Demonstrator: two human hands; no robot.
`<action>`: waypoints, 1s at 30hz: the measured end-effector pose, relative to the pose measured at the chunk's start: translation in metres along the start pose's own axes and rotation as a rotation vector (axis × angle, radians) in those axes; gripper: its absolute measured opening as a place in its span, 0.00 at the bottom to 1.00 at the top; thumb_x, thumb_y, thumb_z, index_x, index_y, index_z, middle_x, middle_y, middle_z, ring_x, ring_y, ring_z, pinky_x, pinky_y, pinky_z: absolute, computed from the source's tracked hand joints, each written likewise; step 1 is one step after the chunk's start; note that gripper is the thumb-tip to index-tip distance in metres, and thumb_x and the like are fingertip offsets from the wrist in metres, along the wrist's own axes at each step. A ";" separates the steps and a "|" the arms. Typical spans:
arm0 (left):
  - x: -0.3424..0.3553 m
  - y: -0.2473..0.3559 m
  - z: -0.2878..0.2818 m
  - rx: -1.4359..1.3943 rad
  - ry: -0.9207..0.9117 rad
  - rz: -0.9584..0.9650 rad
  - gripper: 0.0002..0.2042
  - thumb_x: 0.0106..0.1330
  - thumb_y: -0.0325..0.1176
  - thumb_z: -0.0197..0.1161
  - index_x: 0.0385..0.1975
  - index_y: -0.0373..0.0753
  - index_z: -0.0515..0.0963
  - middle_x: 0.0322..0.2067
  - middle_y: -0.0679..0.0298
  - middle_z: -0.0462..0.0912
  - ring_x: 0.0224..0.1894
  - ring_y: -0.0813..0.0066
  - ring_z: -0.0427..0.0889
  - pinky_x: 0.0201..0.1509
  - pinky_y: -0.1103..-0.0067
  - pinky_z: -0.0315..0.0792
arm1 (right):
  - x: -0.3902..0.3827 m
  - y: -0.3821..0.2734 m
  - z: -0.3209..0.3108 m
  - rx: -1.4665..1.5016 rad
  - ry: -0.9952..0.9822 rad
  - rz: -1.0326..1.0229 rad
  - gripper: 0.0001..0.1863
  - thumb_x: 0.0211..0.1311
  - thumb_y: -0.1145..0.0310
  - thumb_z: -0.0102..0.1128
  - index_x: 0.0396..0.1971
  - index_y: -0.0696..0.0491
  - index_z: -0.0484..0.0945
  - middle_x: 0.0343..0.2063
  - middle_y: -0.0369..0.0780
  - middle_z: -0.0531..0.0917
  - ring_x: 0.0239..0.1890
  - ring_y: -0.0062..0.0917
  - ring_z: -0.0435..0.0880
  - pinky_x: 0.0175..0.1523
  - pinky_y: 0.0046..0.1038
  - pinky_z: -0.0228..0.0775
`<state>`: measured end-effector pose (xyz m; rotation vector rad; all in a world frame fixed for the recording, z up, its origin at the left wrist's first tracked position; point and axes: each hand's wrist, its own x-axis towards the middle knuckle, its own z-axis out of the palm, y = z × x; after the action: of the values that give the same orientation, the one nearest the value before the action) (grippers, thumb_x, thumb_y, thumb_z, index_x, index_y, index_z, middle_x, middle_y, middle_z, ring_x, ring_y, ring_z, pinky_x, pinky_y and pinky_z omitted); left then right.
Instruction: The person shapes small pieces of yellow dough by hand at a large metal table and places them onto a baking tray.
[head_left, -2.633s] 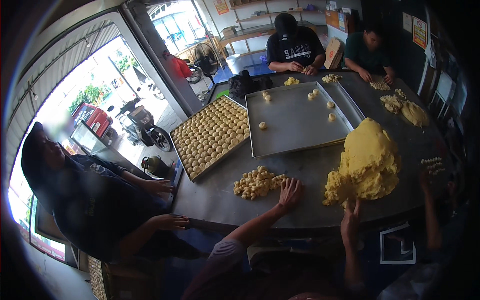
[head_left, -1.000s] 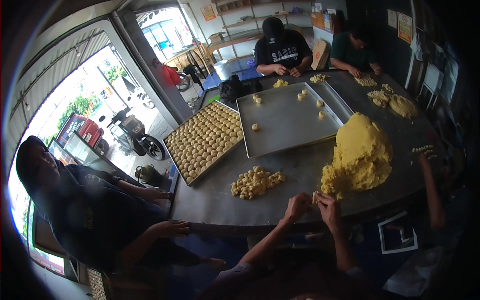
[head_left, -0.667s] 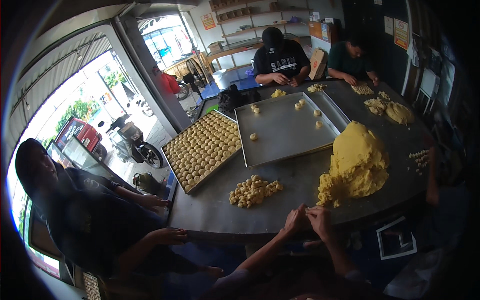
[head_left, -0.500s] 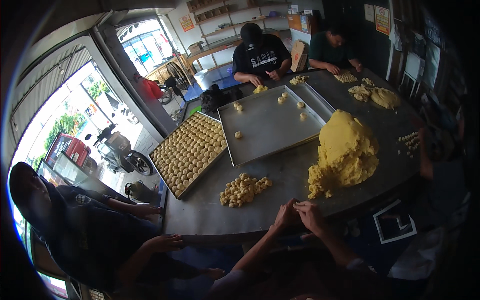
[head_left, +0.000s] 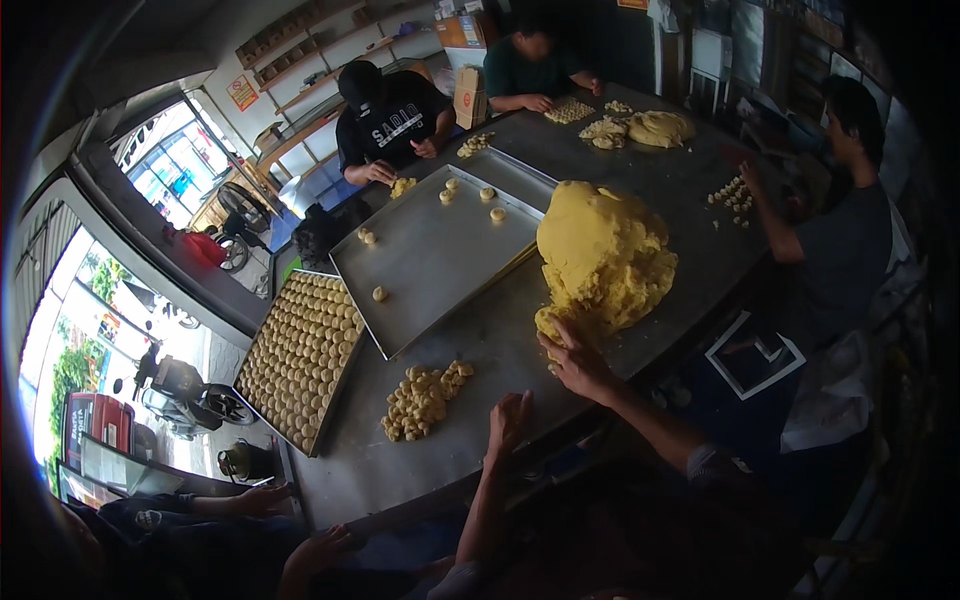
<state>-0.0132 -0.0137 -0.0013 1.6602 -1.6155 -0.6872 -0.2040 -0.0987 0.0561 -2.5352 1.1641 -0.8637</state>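
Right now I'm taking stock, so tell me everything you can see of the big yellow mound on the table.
The yellow mound looks like dough, heaped on the metal-looking table, right of the mostly bare tray. Its top is smooth and domed; the nearer side is rough and crumbly, trailing into a low lump at near left. The right hand is at that lump; whether it grips any is unclear.

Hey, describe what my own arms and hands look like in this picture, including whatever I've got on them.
Your left hand and right hand look ungloved, and both forearms are bare. The left sleeve and right sleeve look greyish; any pattern is hard to tell in the shadow. I can't make out any markings.
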 end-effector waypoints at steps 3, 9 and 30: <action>0.000 0.027 -0.007 -0.483 -0.089 -0.140 0.23 0.75 0.46 0.49 0.24 0.33 0.76 0.20 0.64 0.74 0.20 0.76 0.70 0.26 0.79 0.64 | -0.003 0.027 0.006 -0.290 0.065 -0.043 0.28 0.59 0.70 0.60 0.61 0.52 0.69 0.61 0.44 0.66 0.59 0.38 0.72 0.63 0.35 0.65; -0.003 0.004 -0.012 -0.694 0.068 -0.120 0.21 0.77 0.48 0.44 0.33 0.35 0.72 0.24 0.68 0.70 0.24 0.82 0.66 0.27 0.83 0.63 | -0.014 0.039 0.016 -0.205 0.102 -0.009 0.25 0.62 0.72 0.54 0.61 0.51 0.69 0.58 0.43 0.68 0.58 0.36 0.73 0.58 0.33 0.69; 0.005 -0.003 -0.033 0.373 0.166 0.125 0.09 0.71 0.33 0.48 0.39 0.36 0.74 0.40 0.54 0.79 0.47 0.54 0.76 0.49 0.62 0.68 | -0.066 0.046 0.019 0.248 0.428 0.272 0.13 0.59 0.69 0.65 0.43 0.55 0.82 0.46 0.45 0.81 0.44 0.40 0.82 0.48 0.36 0.76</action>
<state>0.0147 -0.0145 0.0167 1.7997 -1.7849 -0.1841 -0.2548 -0.0804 -0.0061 -1.9920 1.3762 -1.4171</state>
